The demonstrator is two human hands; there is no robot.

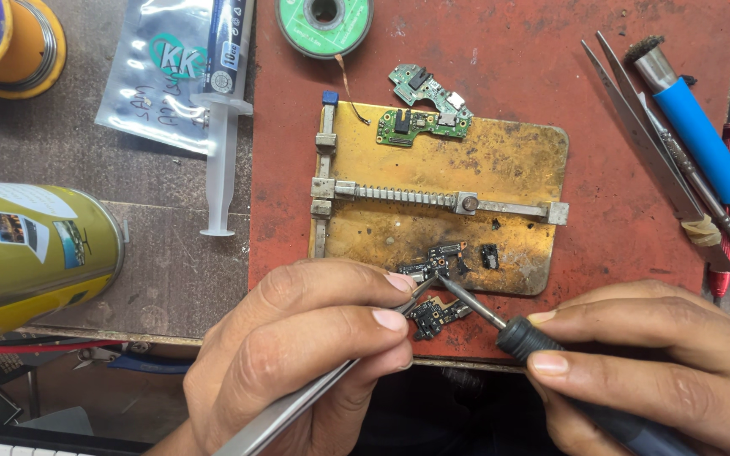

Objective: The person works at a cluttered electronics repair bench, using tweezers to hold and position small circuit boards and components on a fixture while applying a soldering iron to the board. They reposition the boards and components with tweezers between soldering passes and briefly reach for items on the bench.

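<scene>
While your left hand (314,355) pinches a pair of metal tweezers (297,404) between thumb and fingers, its tips reach up to a small dark circuit board (433,263) lying at the lower edge of the brass holder plate (509,156). Your fingers are curled tight around the tweezers, with no gap showing. Your right hand (644,359) is closed around the black handle of a soldering iron (525,338), thumb and forefinger pressed on the grip, and its thin metal tip slants up and to the left to meet the tweezers at that same small board. A second dark board (434,317) lies just below, on the red mat (635,253) between your two hands, near the mat's front edge.

On the plate, a metal clamp bar (433,201) runs across the middle, and a tiny black part (489,256) sits just right of the board you are touching. Two green circuit boards (424,105) rest at the plate's top edge, one overlapping the mat. Above them is a green spool of wick (324,24). To the left lie a plastic syringe (223,118) over a silvery bag (158,76), a yellow solder reel (10,42) and a yellow spray can (31,257) on its side. At the right edge lie spare tweezers (644,139) and a blue-handled brush (694,127).
</scene>
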